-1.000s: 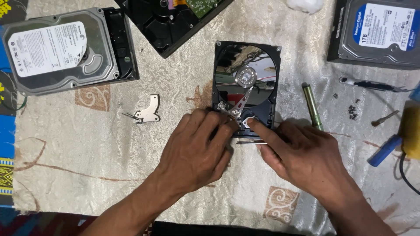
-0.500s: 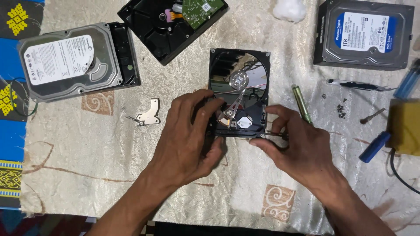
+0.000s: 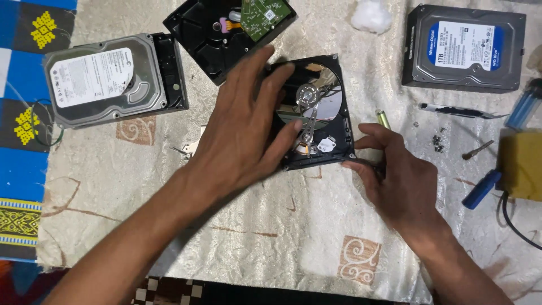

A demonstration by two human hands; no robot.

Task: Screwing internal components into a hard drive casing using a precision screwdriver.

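Observation:
An open hard drive [image 3: 324, 101] with a shiny platter and actuator arm lies on the pale cloth [image 3: 282, 226] in the middle. My left hand [image 3: 243, 130] lies over its left side, fingers spread up past the top edge and thumb across the platter, holding it down. At the drive's lower right corner, my right hand [image 3: 398, 175] has thumb and fingers pinched around a small dark piece [image 3: 368, 165]. What that piece is I cannot tell.
A silver drive [image 3: 107, 79] lies at left, a black casing with a green board [image 3: 226, 28] at top. At right are a blue-labelled drive [image 3: 466, 48], a dark tool [image 3: 457, 111], screws [image 3: 437, 141], a blue-handled screwdriver [image 3: 480, 189] and a yellow box [image 3: 522, 164]. A small bracket [image 3: 189, 148] peeks from under my left wrist.
My left hand slid from the drive's lower end up along its left side. My right hand came off the drive's lower part to its lower right corner.

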